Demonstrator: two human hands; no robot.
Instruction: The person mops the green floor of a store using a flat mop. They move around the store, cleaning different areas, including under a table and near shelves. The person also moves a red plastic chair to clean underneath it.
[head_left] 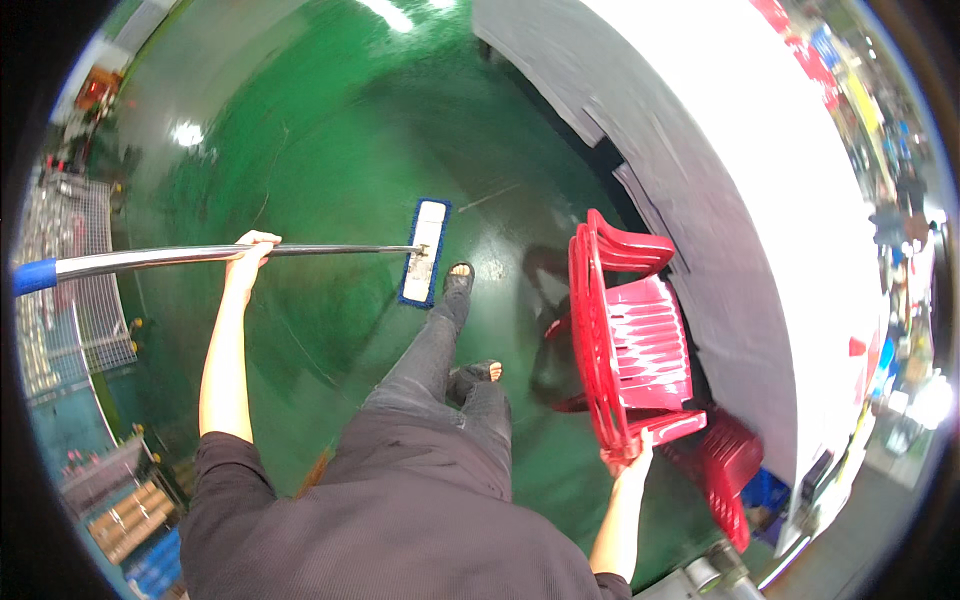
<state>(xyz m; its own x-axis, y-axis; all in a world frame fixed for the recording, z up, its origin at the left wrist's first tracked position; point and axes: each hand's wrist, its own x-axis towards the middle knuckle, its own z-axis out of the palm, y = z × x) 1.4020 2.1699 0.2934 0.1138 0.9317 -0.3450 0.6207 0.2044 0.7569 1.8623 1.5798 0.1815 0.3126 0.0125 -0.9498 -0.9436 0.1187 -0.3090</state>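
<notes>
My left hand is wrapped round the metal pole of a flat mop, which has a blue grip at its far left end. The mop's head, white on top with a blue fringe, lies flat on the green floor ahead of my feet. On the right, my right hand grips the back of a red plastic armchair near its rear corner. Part of that hand's fingers is hidden by the chair. The chair stands beside a long table.
The long table under a white cover runs along the right side. Behind the held chair is another red chair, close to a blue bin. A wire-mesh rack stands at the left. The green floor is glossy.
</notes>
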